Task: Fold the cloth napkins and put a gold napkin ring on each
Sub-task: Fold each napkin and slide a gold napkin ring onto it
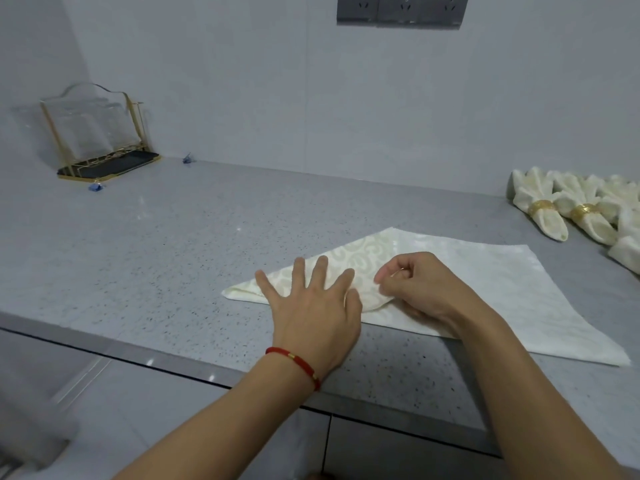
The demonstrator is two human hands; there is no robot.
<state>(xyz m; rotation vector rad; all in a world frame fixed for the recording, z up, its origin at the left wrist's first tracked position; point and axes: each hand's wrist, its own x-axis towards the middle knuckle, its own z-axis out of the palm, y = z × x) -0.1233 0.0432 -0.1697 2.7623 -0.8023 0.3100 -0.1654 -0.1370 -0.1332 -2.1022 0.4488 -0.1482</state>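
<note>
A: What takes up most of the view?

B: A grey speckled table against a pale wall, with a dark socket panel high on that wall.

A: And the cloth being worked on?

B: A cream patterned napkin lies flat toward the table's front edge, right of centre. Its left part is folded over, showing a scroll-pattern side that runs out to a point at the left. Its near right corner reaches the table's front edge.

A: The hands?

B: The left hand lies palm down on the folded flap, fingers spread wide and flat, gripping nothing. A red cord bracelet circles that wrist. The right hand sits just beside it on the napkin, its fingers curled in and pinched on the edge of the folded flap.

A: Anything finished?

B: At the table's back right corner, a group of folded napkins lies close together. Two of them clearly wear gold napkin rings; the rest run off the right edge of the view.

A: And the far left?

B: A gold wire rack on a dark tray stands at the back left corner, holding clear panels. Two small blue bits lie near it; too small to tell what they are.
</note>
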